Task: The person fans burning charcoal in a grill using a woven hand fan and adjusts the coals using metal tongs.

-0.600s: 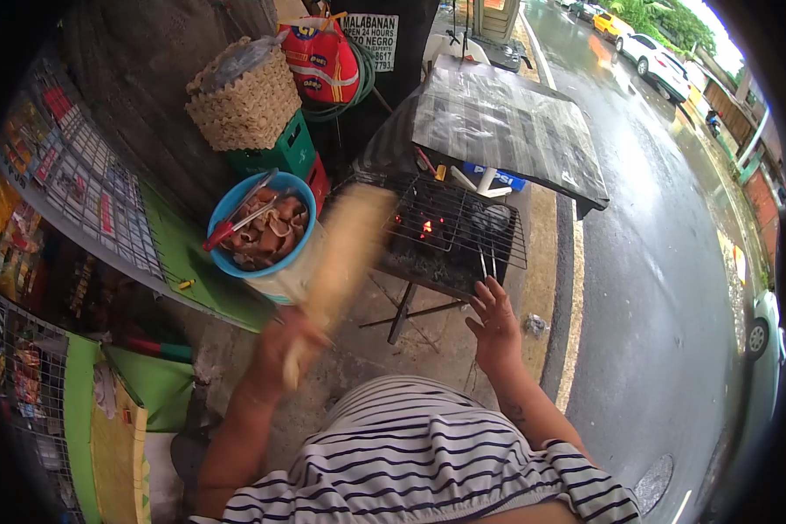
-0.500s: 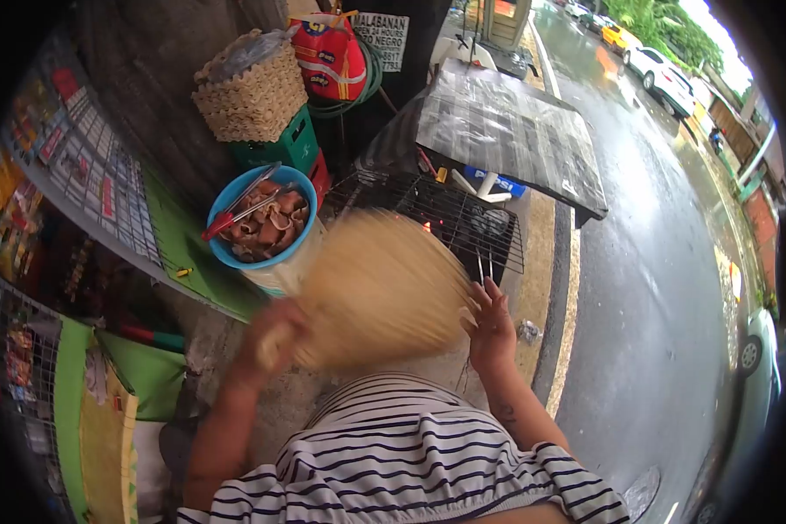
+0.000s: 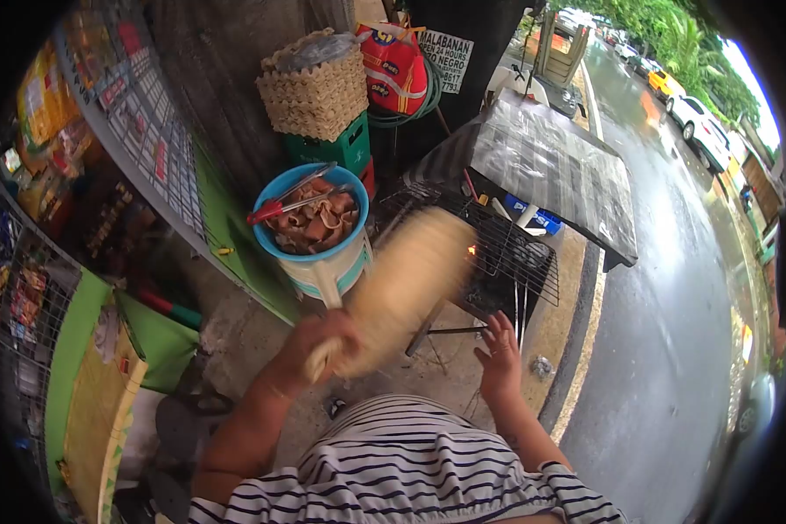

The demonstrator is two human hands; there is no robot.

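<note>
Plainly, the tan fan (image 3: 415, 279) reaches out ahead of the left hand (image 3: 327, 343), slanting up toward the grill (image 3: 543, 281), its face smeared by blur as if swinging. The left fingers are curled round its narrow end, a short stub poking out behind the fist; gripping it there probably leaves the broad part free to move. The right hand (image 3: 500, 360) holds nothing: its fingers are loosely spread, raised just beside two metal rods (image 3: 516, 307) that jut from the grill toward them. Whether a fingertip touches a rod I cannot tell; the rods presumably point this way so that they can be grasped away from the heat. An orange glow (image 3: 472, 251) shows beyond the right fingers, at the fan's edge. Past the left fingers is a blue-rimmed bucket (image 3: 349, 269) of brown slices (image 3: 316, 229), red-handled tongs (image 3: 266, 211) laid across its rim, likely to keep their grip clear of the food. Farthest beyond both hands, a dark sheet (image 3: 555, 153) slopes above the grill's back, perhaps as shelter beside the wet road (image 3: 664, 332).
</note>
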